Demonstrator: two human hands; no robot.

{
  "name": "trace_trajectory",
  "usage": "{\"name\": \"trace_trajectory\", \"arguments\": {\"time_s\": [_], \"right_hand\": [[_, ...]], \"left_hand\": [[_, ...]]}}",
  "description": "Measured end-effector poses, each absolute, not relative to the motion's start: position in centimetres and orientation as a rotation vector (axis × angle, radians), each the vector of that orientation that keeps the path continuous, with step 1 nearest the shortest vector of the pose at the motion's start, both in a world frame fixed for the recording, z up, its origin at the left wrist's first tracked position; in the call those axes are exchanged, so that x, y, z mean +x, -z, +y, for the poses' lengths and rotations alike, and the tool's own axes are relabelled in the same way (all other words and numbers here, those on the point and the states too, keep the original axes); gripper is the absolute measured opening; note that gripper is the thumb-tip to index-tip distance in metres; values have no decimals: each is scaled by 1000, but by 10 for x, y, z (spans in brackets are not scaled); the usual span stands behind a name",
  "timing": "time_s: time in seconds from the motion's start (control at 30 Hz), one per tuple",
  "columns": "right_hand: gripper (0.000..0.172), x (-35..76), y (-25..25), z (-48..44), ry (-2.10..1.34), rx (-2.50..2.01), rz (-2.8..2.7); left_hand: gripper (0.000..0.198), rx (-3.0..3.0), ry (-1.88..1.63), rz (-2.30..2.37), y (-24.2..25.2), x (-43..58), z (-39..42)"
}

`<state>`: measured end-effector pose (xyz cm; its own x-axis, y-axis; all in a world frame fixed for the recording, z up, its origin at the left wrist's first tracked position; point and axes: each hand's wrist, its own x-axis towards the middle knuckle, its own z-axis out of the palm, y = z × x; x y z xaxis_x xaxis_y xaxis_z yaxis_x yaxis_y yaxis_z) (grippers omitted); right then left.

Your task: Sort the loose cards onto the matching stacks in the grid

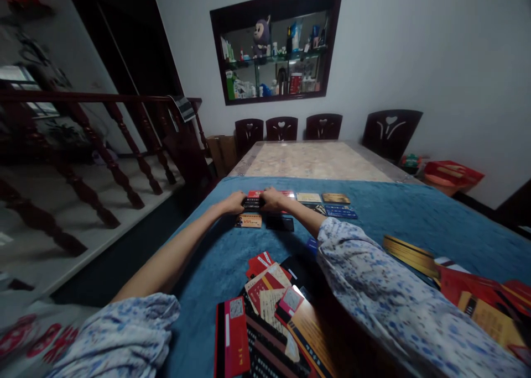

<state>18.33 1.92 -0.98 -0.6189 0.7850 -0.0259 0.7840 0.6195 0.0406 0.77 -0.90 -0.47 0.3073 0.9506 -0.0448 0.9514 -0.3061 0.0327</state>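
Observation:
A black card (251,203) with rows of pale print lies between my two hands at the far part of the blue cloth. Its left end is pinched by my left hand (235,202). On its right end are the bent fingers of my right hand (271,199). Just behind it lies a red card (254,193), partly covered. In front are a tan VIP card (248,221) and a dark card (280,224). To the right sit a cream card (308,198), a gold card (336,198) and a blue card (341,211), laid in rows.
A loose pile of cards, including a red card (233,334), lies near me. More cards, among them a gold card (409,255), overlap at the right. The blue cloth (199,289) covers the near table. Chairs (323,126) and a wooden railing (112,113) stand beyond.

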Motion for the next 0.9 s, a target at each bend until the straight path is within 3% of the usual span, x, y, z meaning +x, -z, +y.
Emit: {"name": "trace_trajectory", "arguments": {"time_s": [0.37,0.9], "right_hand": [[40,180,10,23,93,1348,2725],[46,164,-14,5,105,1349,2662]], "left_hand": [[28,2431,77,1756,9,7,2],[42,2450,53,1689,13,1,11]]}}
